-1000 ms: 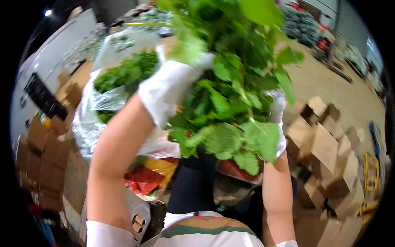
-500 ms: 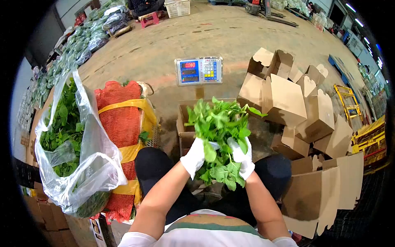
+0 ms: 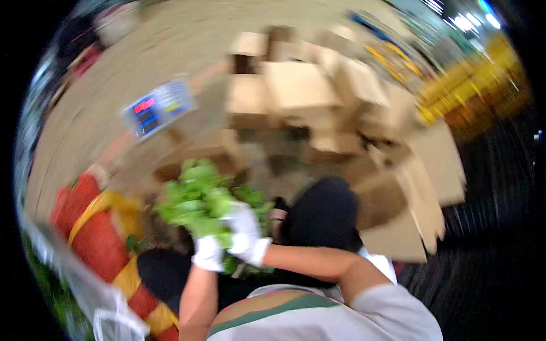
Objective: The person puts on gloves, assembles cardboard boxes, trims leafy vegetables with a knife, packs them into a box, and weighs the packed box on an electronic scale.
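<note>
A bunch of leafy greens (image 3: 193, 199) is held over my lap, its leaves pointing away from me. My left hand (image 3: 208, 253), in a white glove, is closed around the lower part of the bunch. On its right side, my white-gloved right hand (image 3: 243, 230) grips it too, fingers partly hidden by leaves. Behind the greens is an open cardboard box (image 3: 222, 148). Past that box stands a digital scale display (image 3: 159, 109) with red figures, too smeared to read. Motion blurs the whole view.
Several open cardboard boxes (image 3: 301, 88) are piled ahead and to the right. At the left lie a red mesh sack (image 3: 94, 244) with yellow tape and a clear plastic bag (image 3: 85, 290) of greens. Yellow metal racks (image 3: 472, 85) stand far right.
My view has swung right, so the scale and sack sit further left and tilted. Both hands still hold the greens, and my right forearm now reaches across from the right.
</note>
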`<state>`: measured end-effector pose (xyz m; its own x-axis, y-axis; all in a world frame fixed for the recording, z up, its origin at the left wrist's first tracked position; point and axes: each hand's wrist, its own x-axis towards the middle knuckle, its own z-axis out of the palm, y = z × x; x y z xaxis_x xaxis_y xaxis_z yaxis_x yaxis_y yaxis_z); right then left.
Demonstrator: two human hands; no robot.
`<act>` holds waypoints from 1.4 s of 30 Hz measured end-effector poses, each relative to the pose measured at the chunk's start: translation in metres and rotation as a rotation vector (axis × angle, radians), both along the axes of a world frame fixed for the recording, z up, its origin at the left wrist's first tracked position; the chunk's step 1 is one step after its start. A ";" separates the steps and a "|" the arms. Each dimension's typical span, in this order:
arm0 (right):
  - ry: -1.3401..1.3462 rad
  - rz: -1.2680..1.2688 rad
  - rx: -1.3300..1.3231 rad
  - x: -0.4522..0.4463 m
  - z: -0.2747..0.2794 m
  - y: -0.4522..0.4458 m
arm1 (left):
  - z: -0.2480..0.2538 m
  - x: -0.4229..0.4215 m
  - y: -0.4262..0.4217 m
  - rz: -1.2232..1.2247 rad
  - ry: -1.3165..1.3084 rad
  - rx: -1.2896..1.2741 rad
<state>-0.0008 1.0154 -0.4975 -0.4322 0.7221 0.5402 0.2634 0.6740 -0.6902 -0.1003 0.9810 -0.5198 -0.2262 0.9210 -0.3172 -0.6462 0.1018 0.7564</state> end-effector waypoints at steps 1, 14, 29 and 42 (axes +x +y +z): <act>-0.023 -0.029 -0.125 -0.005 -0.009 -0.008 | 0.020 -0.006 0.003 -0.011 -0.159 0.079; -0.202 -0.182 -0.026 0.192 0.058 -0.052 | -0.003 -0.027 -0.003 0.098 0.175 -0.127; -0.982 -0.934 -1.399 0.444 -0.239 -0.232 | 0.007 -0.051 -0.012 -0.027 0.457 -0.077; -1.469 -1.055 -1.201 0.483 -0.346 -0.223 | 0.036 -0.021 -0.018 0.076 0.490 -0.178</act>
<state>0.4821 0.7927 -0.8437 0.6754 0.5544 -0.4863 0.7373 -0.5193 0.4321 -0.1215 0.9626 -0.4840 -0.4508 0.8380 -0.3075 -0.2319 0.2228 0.9469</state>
